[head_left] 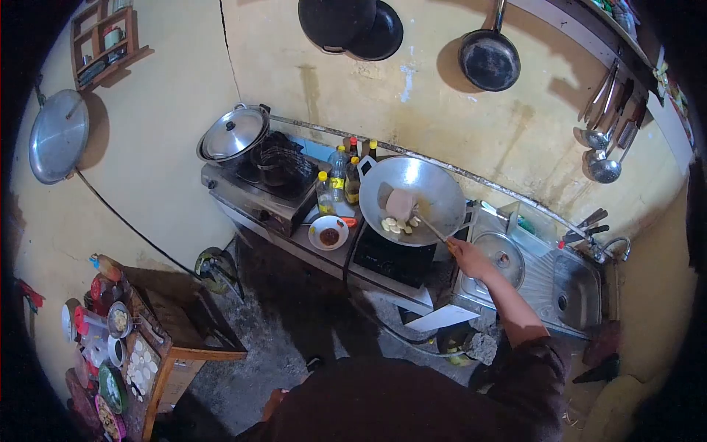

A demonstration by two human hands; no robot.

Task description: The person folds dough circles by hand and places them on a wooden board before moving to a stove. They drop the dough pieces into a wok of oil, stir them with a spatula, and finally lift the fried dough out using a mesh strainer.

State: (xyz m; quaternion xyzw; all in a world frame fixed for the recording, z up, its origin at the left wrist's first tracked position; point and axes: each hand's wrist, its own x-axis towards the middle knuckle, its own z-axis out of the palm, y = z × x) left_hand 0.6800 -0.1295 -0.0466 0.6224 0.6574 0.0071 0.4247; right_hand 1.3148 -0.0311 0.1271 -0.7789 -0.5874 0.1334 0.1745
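Observation:
A large wok [434,184] sits on the black cooktop [390,258]. Inside it lie a pinkish-brown block of food [401,204] and several pale pieces [396,225]. My right hand [471,259] is closed round the handle of a spatula [431,228], whose far end reaches into the wok beside the pale pieces. Low in the view, my left hand [274,401] shows only in part beside my dark clothing; its fingers are hidden. Left of the wok is a white bowl [314,239] with dark sauce.
Bottles [337,173] stand between the wok and a stove [258,199] bearing a lidded pot [234,134]. A round lid [508,250] and the sink [577,291] are at right. A wooden table [168,346] with dishes stands at lower left.

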